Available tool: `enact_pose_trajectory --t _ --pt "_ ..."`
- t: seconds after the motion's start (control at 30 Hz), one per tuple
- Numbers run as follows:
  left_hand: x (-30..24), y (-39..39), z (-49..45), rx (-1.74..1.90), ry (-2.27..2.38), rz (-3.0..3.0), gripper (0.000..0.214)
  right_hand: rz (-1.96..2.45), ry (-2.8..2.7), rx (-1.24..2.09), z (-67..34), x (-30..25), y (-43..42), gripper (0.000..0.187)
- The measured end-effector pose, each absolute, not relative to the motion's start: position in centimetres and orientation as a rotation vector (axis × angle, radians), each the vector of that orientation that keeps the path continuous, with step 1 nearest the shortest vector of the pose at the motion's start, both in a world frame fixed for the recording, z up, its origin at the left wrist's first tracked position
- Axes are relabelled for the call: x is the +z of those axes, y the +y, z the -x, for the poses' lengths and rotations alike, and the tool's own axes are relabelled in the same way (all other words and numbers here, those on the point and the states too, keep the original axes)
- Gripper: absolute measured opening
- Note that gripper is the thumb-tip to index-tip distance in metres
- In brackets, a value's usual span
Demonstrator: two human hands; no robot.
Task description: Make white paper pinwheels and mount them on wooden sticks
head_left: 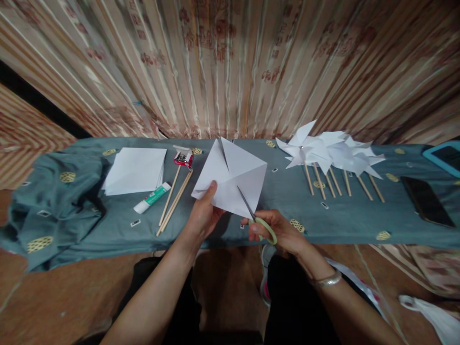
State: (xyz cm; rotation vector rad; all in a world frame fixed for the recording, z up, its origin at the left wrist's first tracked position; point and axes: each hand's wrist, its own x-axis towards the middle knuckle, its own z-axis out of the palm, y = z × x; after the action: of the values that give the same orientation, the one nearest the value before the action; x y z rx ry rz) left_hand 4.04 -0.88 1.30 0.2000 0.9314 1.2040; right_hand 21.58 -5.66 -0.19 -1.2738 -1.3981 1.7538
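My left hand (206,213) pinches a white square of paper (240,177) at its lower left, thumb on top and fingers beneath. Crease lines run across the sheet, and a slit opens from its top corner toward the middle. Another cut shows near the left corner. My right hand (271,227) grips scissors (266,231) with light green handles. One blade lies over the paper at its lower right corner, pointing to the centre; the other blade is hidden under the sheet.
Left on the cloth-covered table (230,230) lie a stack of white paper (136,170), a glue tube (152,198), wooden sticks (175,203) and a small red box (183,157). To the right are several paper pinwheels (328,151), a black phone (427,201) and a blue-edged device (445,158). A curtain (230,72) hangs behind.
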Motion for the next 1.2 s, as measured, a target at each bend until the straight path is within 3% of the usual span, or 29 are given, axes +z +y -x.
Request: enact_pose_trajectory --t 0.97,1.2 --pt "1.47 -0.89 -3.8 1.221 0.954 -0.218 0.018 1.329 -1.26 1.768 -20.84 -0.62 -5.63 0.052" --pt "1.34 -0.94 -3.33 1.261 0.95 -0.192 0.015 1.296 -1.404 1.864 -21.0 0.36 -5.84 0.062"
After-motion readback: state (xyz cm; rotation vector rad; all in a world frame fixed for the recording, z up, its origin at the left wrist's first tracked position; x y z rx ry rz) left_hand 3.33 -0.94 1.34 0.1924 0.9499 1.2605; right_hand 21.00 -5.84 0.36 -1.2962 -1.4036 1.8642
